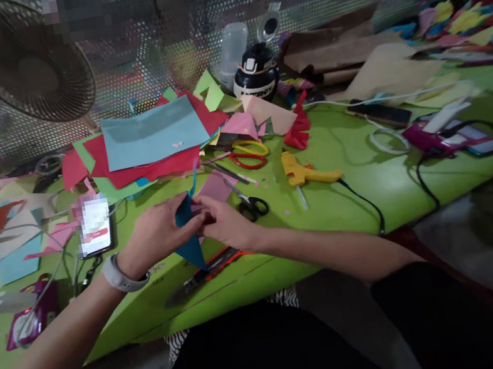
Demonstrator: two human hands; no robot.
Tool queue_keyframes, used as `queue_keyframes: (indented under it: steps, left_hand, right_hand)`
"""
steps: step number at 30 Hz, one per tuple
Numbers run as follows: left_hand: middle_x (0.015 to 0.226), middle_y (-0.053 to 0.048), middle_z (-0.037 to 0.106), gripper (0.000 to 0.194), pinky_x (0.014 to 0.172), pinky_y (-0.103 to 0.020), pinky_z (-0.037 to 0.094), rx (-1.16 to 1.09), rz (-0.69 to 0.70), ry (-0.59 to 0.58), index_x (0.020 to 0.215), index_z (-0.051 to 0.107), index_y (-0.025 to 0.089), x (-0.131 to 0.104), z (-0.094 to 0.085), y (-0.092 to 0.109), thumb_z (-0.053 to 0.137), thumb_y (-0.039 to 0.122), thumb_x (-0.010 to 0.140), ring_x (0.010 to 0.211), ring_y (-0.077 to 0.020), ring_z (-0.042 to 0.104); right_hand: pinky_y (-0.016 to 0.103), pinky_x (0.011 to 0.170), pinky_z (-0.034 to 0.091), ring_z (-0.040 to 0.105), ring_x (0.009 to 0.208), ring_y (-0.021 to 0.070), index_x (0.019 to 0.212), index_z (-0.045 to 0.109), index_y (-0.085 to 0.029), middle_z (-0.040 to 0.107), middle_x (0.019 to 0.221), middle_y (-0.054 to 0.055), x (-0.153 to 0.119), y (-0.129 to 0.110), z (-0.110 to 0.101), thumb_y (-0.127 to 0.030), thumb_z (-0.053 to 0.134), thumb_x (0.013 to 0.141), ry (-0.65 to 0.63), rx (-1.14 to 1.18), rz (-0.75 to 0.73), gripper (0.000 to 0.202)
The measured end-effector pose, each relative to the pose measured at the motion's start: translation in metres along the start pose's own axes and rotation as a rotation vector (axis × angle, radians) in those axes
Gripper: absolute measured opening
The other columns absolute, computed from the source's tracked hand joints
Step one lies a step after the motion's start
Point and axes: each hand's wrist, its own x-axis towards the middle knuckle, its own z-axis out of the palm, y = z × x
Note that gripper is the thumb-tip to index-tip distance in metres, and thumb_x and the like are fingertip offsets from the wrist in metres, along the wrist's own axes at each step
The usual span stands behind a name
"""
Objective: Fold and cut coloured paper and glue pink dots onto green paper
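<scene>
A folded piece of blue paper [193,252] stands upright between my two hands over the front part of the green table. Around its left side and top edge my left hand [159,230] is closed, thumb pointing right. My right hand [224,221] pinches at the paper's right side, its fingertips meeting my left thumb; the exact grip there is partly hidden. Below the paper lies a utility knife [222,261] with red and black parts. Black-handled scissors [251,206] lie just right of my right hand, and a pink paper sheet [213,187] is behind it.
A yellow glue gun [308,170] with a black cord lies to the right. Behind are stacked coloured sheets [154,131], red-and-yellow-handled scissors [248,154] and a black jar [255,71]. A lit phone [94,227] is at left, a fan [27,64] beyond it.
</scene>
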Motion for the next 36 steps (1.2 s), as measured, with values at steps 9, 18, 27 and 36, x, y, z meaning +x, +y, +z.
queue_keyframes:
  steps: [9, 18, 27, 36]
  left_hand:
    - [0.144, -0.013, 0.061, 0.047, 0.114, -0.051, 0.045, 0.135, 0.412, 0.138, 0.144, 0.054, 0.020, -0.016, 0.016, -0.038, 0.043, 0.013, 0.099, 0.134, -0.0286, 0.057]
    - [0.131, -0.016, 0.068, 0.035, 0.095, -0.043, 0.059, 0.192, 0.371, 0.113, 0.135, 0.059, 0.016, -0.044, 0.078, -0.074, 0.047, 0.026, 0.103, 0.117, -0.0271, 0.068]
    - [0.123, -0.012, 0.072, 0.027, 0.088, -0.035, 0.059, -0.006, 0.218, 0.096, 0.114, 0.068, 0.017, -0.052, 0.065, -0.067, 0.050, 0.034, 0.103, 0.109, -0.0242, 0.071]
    - [0.086, -0.008, 0.072, 0.029, 0.069, -0.031, 0.054, -0.228, 0.046, 0.068, 0.094, 0.074, 0.017, -0.045, 0.059, -0.065, 0.054, 0.038, 0.101, 0.077, -0.0183, 0.067]
  right_hand:
    - [0.039, 0.095, 0.058, 0.070, 0.104, 0.0206, 0.106, 0.065, -0.018, 0.075, 0.109, 0.008, -0.006, -0.012, -0.013, -0.016, 0.064, 0.081, -0.146, -0.166, -0.057, 0.025]
    - [0.052, 0.100, 0.050, 0.062, 0.113, 0.0298, 0.117, 0.070, -0.020, 0.069, 0.119, 0.014, -0.015, -0.004, -0.045, -0.027, 0.057, 0.096, -0.161, -1.141, -0.560, 0.025]
    - [0.043, 0.090, 0.050, 0.062, 0.101, 0.0257, 0.100, 0.071, -0.021, 0.072, 0.106, 0.009, 0.002, 0.007, -0.052, -0.026, 0.049, 0.103, -0.283, -1.226, -0.472, 0.023]
    - [0.039, 0.080, 0.047, 0.061, 0.091, 0.0246, 0.093, 0.068, -0.021, 0.070, 0.095, 0.008, -0.001, 0.009, -0.054, -0.029, 0.051, 0.103, -0.161, -1.290, -0.391, 0.021]
